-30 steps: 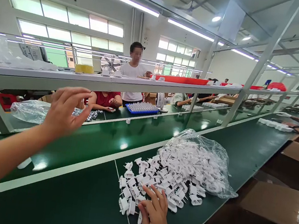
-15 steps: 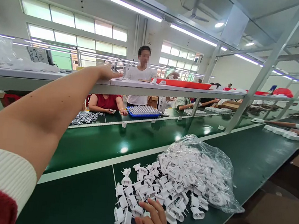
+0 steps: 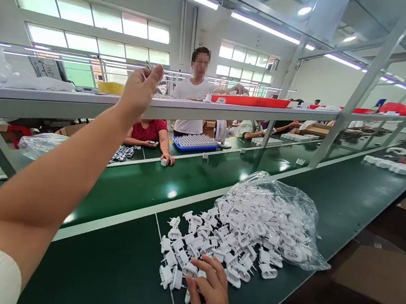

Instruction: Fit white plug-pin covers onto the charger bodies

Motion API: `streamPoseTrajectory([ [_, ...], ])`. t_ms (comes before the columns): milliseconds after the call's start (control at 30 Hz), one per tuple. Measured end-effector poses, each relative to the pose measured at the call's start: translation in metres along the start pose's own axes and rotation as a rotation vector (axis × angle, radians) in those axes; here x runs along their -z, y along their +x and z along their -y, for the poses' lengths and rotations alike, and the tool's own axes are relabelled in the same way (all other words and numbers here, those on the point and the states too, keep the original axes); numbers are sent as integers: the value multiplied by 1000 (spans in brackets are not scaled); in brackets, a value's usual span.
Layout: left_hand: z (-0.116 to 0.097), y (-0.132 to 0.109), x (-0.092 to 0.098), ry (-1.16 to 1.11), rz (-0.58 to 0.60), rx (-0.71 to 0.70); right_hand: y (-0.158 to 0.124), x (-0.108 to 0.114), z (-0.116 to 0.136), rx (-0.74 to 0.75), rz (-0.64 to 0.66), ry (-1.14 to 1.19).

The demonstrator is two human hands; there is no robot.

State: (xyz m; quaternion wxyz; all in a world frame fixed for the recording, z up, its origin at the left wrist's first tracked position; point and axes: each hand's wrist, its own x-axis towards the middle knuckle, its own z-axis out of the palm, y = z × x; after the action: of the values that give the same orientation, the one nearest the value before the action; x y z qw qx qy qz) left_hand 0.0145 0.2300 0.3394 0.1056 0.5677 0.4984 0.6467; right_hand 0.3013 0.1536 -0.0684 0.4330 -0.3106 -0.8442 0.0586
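Observation:
My left hand (image 3: 141, 90) is raised just above the shelf's front edge, arm stretched out. Its fingers are closed, and something small and greyish sticks out at the top, too indistinct to name. At the bottom, my right hand (image 3: 212, 293) rests at the near edge of a heap of white plug housings (image 3: 210, 241) with pins. Its fingers are apart and slightly bent over the nearest pieces, holding none that I can see. Part of the heap spills from a clear plastic bag (image 3: 276, 215) on the dark green bench (image 3: 106, 278).
A white shelf (image 3: 194, 105) crosses ahead, bearing a yellow item (image 3: 110, 87) and a red tray (image 3: 253, 101). Behind the green belt (image 3: 140, 183), a co-worker's hand (image 3: 167, 159) touches a small white block. A blue tray (image 3: 194, 142) and a fan (image 3: 220, 133) stand beyond.
My left hand has lifted off the shelf and turned, its fingers now closed. My right hand has hardly moved. The co-worker in red has reached out to a white block on the belt.

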Motion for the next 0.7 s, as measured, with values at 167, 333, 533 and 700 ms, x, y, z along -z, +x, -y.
streamPoseTrajectory([
  [167,24,-166,-13,-802,247,391,47,36,35,5,-75,331],
  [333,70,-253,-5,-995,226,474,120,61,89,18,-150,765],
  [533,91,-256,17,-889,223,402,168,43,133,-109,1,1124],
  [700,100,-255,28,-851,257,358,178,25,139,-69,-114,1046],
])
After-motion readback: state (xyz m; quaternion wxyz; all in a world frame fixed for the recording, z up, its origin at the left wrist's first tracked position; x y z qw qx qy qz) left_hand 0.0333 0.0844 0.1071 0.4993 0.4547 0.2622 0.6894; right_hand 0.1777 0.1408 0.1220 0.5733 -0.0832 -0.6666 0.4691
